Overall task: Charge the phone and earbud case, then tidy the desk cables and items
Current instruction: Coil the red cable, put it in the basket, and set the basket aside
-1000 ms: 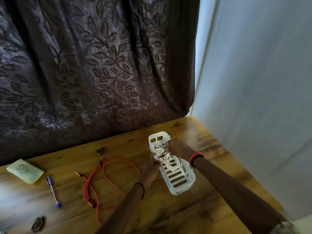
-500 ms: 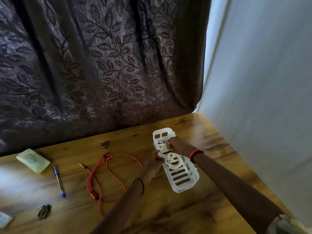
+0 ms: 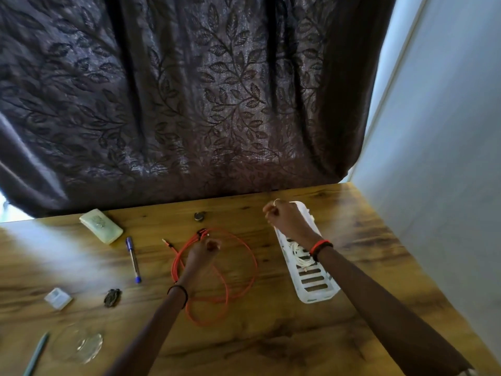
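The cable (image 3: 255, 265) is orange, the basket (image 3: 317, 299) white, the curtain (image 3: 189, 104) leaf-patterned.

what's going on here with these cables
A person is tidying a wooden desk. A white cable lies coiled in the white slotted basket, with the right hand curled above its far end. The left hand is down at the orange cable; whether it grips it is unclear. A pen lies further left.
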`<state>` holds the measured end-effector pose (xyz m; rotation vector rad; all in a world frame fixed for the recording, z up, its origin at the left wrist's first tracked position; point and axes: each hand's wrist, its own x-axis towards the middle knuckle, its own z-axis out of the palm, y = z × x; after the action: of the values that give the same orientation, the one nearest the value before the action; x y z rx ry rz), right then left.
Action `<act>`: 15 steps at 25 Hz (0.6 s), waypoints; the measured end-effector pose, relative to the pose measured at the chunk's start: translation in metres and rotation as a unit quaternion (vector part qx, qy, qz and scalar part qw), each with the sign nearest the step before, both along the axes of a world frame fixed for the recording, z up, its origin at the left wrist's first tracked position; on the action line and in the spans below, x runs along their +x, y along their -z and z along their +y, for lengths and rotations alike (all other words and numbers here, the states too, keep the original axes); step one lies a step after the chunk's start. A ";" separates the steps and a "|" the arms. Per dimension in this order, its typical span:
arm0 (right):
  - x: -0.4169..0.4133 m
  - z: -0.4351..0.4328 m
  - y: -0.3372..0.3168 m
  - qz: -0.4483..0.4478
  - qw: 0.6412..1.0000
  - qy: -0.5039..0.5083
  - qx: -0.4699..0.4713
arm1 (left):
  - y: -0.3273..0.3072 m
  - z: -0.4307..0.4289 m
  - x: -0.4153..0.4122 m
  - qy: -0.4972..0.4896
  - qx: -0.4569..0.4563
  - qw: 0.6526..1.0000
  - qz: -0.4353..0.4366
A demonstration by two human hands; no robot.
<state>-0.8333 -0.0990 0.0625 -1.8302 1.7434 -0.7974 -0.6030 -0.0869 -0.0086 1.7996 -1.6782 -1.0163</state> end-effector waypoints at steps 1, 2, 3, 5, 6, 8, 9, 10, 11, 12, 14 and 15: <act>0.017 0.005 0.006 -0.003 1.000 -0.022 0.014 | 0.004 0.005 0.014 -0.009 -0.023 0.999 -0.030; 0.034 0.009 0.015 0.003 0.998 -0.047 0.036 | 0.008 0.012 0.025 -0.015 -0.033 0.998 -0.044; 0.051 0.014 0.024 0.013 0.996 -0.067 0.065 | 0.013 0.019 0.033 -0.014 -0.033 0.998 -0.051; 0.080 0.023 0.044 0.037 0.985 -0.091 0.143 | 0.024 0.030 0.041 0.004 0.009 0.995 -0.095; 0.090 0.029 0.053 0.053 0.977 -0.099 0.182 | 0.030 0.034 0.041 0.023 0.032 0.991 -0.127; 0.106 0.039 0.067 0.078 0.966 -0.100 0.226 | 0.041 0.038 0.038 0.054 0.039 0.986 -0.150; 0.112 0.042 0.070 0.086 0.964 -0.093 0.232 | 0.049 0.038 0.037 0.063 0.036 0.988 -0.139; 0.115 0.042 0.076 0.087 0.966 -0.092 0.224 | 0.048 0.040 0.035 0.070 0.040 0.989 -0.125; 0.117 0.042 0.074 0.081 0.966 -0.089 0.230 | 0.047 0.042 0.033 0.080 0.036 0.989 -0.120; 0.118 0.040 0.076 0.064 0.966 -0.090 0.235 | 0.042 0.045 0.032 0.090 0.040 0.989 -0.112; 0.114 0.037 0.065 -0.039 0.959 -0.070 0.272 | 0.030 0.050 0.035 0.109 0.026 0.990 -0.084; 0.109 0.036 0.055 -0.110 0.949 -0.059 0.289 | 0.022 0.053 0.037 0.121 0.013 0.991 -0.058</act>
<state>-0.7245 -0.0626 0.0080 -1.3737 1.5012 -0.3647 -0.5657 -0.0335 -0.0310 1.7299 -2.0012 -1.0551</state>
